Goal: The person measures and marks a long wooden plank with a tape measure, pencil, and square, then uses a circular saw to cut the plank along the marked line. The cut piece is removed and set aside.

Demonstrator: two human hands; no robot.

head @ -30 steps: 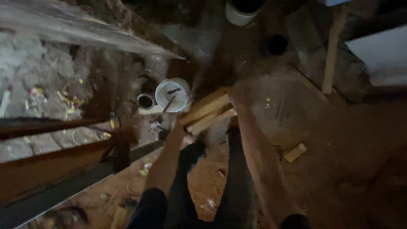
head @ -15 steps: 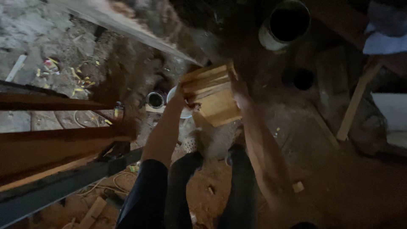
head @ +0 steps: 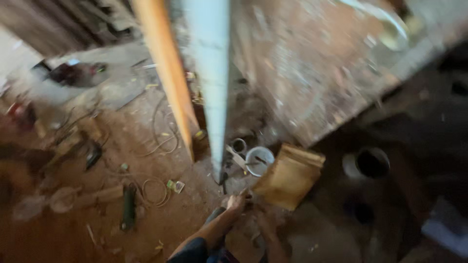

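Note:
The view is blurred by motion. My left hand [head: 236,202] grips the lower left edge of a flat wooden board [head: 289,176], which stands tilted above the dirt floor. My right hand [head: 263,220] is under the board's lower edge and seems to hold it too, though blur hides the fingers. Just beyond the board sit a white bucket [head: 259,160] and a small tin can [head: 239,145].
An orange wooden beam [head: 168,73] and a pale plank [head: 210,83] run down the middle of the view. Loose wire [head: 155,191], a green tube [head: 128,207] and scraps lie on the floor at left. A second white bucket [head: 370,163] stands at right.
The view has swung sharply, so the beams now cross the middle. The board stays in my hands and has turned from flat and close to tilted, further right.

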